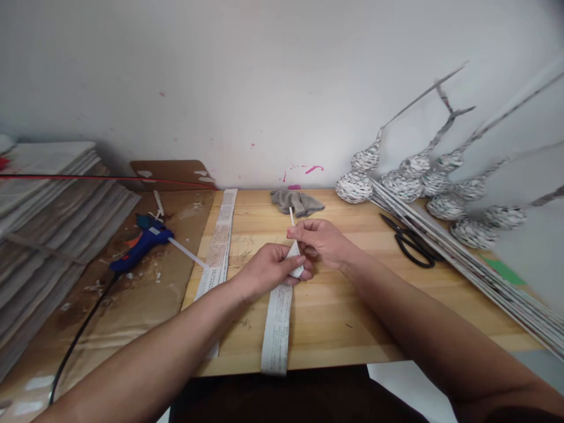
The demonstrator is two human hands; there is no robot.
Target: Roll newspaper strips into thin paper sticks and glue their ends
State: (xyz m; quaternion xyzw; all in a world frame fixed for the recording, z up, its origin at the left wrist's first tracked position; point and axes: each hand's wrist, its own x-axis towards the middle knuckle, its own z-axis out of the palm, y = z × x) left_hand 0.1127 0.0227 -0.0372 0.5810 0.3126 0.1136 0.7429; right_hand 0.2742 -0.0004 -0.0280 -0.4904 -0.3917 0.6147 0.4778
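A strip of newspaper [277, 335] runs from my left hand [269, 264] down over the front edge of the table. My left hand is closed on the strip's upper end, which is folded or rolled to a point between the fingers. Just above and to the right, the fingers of my right hand [324, 239] pinch a thin white stick [291, 216] whose tip sticks up past them. Whether the stick runs down into the paper is hidden by my fingers.
Left of my hands lie more newspaper strips [219, 235] and a blue glue gun [143, 244] on cardboard, beside stacked newspapers [57, 235]. A grey cloth [297, 202] lies behind. Right are black scissors [412, 244], long paper tubes [462, 261] and several woven paper gourds [355, 187].
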